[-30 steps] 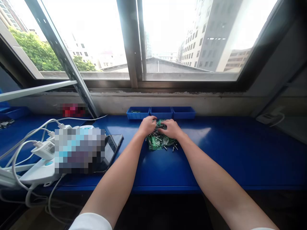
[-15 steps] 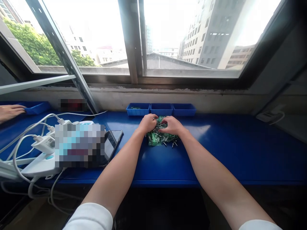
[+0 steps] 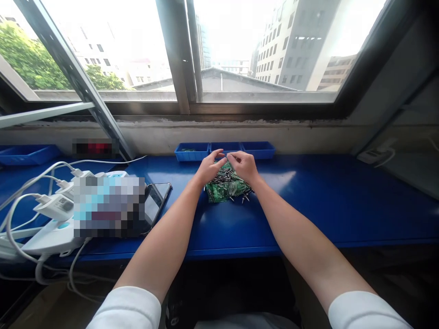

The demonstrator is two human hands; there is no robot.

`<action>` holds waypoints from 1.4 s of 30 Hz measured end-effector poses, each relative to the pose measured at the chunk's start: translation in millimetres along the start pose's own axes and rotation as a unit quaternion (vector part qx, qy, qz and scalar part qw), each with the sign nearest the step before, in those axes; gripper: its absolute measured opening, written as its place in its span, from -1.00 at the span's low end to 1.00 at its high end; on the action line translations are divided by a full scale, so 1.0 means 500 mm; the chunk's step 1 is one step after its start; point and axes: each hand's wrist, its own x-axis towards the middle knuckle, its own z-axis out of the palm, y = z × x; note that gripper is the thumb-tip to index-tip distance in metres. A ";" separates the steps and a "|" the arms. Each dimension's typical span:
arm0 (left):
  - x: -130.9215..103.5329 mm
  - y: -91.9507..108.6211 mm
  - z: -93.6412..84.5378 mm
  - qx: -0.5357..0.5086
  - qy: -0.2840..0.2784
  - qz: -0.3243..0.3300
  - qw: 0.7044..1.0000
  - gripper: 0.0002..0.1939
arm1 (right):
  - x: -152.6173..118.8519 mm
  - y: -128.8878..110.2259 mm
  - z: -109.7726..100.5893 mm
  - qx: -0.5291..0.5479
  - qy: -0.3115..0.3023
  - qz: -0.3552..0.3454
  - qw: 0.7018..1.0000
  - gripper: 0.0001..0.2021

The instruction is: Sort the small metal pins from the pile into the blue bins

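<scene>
A pile of small green pieces with dark and silvery pin-like parts lies on the blue tabletop. Over its left back edge is my left hand, thumb and fingers apart, with nothing visible between them. My right hand is over the right back side of the pile, its thumb and fingertips pinched together near the left thumb; whatever they hold is too small to make out. Behind the hands stand three joined blue bins, the left bin with some green pieces inside, the right bin, and the middle one partly covered by my fingers.
On the left, a white power strip with plugs and looping cables lies beside a pixelated object and a phone. A blue tray is farther back left. A metal shelf post slants up before the window.
Both hands have risen slightly off the pile toward the bins, and the right fingers have closed into a pinch. Another person's hand at the far left is gone from view. The view has shifted slightly.
</scene>
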 end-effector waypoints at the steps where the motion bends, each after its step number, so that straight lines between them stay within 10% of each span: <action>1: 0.000 0.002 0.000 -0.019 0.003 -0.009 1.000 -0.51 | 0.002 0.002 0.001 0.045 0.010 0.022 0.999 -0.70; 7: 0.003 0.007 0.003 -0.112 -0.014 -0.054 0.992 -0.46 | 0.006 0.021 0.014 0.256 -0.021 0.127 0.958 -0.62; 22: 0.006 -0.013 0.009 -0.045 0.022 -0.006 0.999 -0.81 | 0.005 0.034 0.012 0.123 -0.016 0.062 0.990 -0.77; 28: -0.001 0.000 0.016 -0.034 0.059 -0.001 0.998 -0.62 | 0.004 0.033 0.016 0.118 -0.005 0.126 0.985 -0.51; 42: 0.032 -0.043 -0.046 0.031 0.304 -0.113 0.945 -0.62 | -0.006 0.036 0.018 -0.011 -0.062 0.074 0.995 -0.70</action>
